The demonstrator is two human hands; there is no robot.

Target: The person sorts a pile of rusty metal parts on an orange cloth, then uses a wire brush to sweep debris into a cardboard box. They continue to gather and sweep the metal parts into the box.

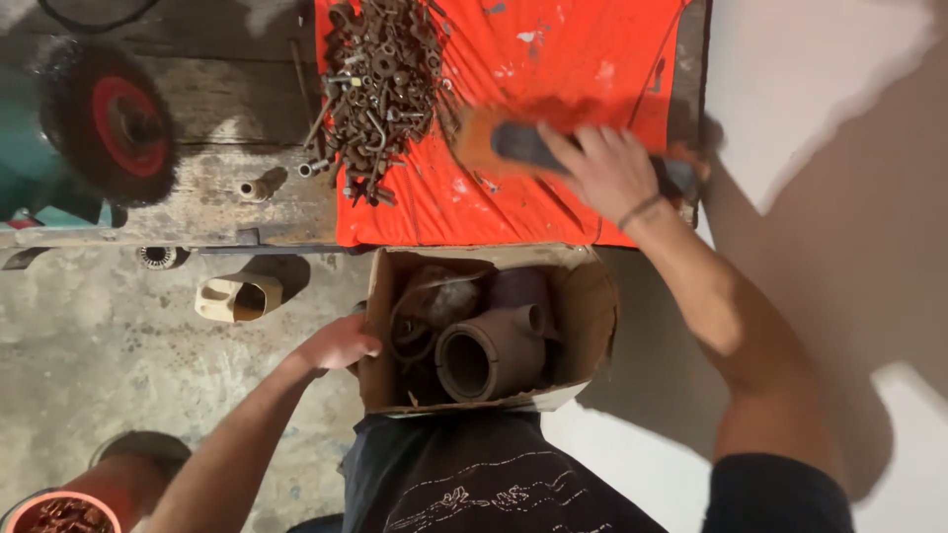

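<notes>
I am looking straight down over the tabletop [247, 188], a worn wooden surface partly covered by an orange cloth [553, 59] marked with pale paint spots. My right hand [604, 168] is reaching out over the cloth, its grip wrapped around a dark-handled tool [523, 143] whose end is blurring into an orange smear, so I cannot tell exactly what kind of tool it is. A thin band is sitting on that wrist. The tool is lying across the near middle of the cloth, just to the right of a heap of rusty bolts, nuts and hooks [380, 89] piled on the cloth's left part, with a few pieces spilling onto the bare wood.

My left hand [341, 345] is resting against the left wall of an open cardboard box [592, 316] standing on the floor below the tabletop edge; its fingers are curling over the box's rim, closing on the cardboard. Inside the box a brownish pipe fitting [489, 355] is lying on its side with its round opening facing left, beside some tangled cord and other dim shapes.

At the far left a wire wheel with a red hub [114, 118] is sitting by a green machine. A small cream-coloured container [237, 296] is lying on the concrete floor [89, 365].
</notes>
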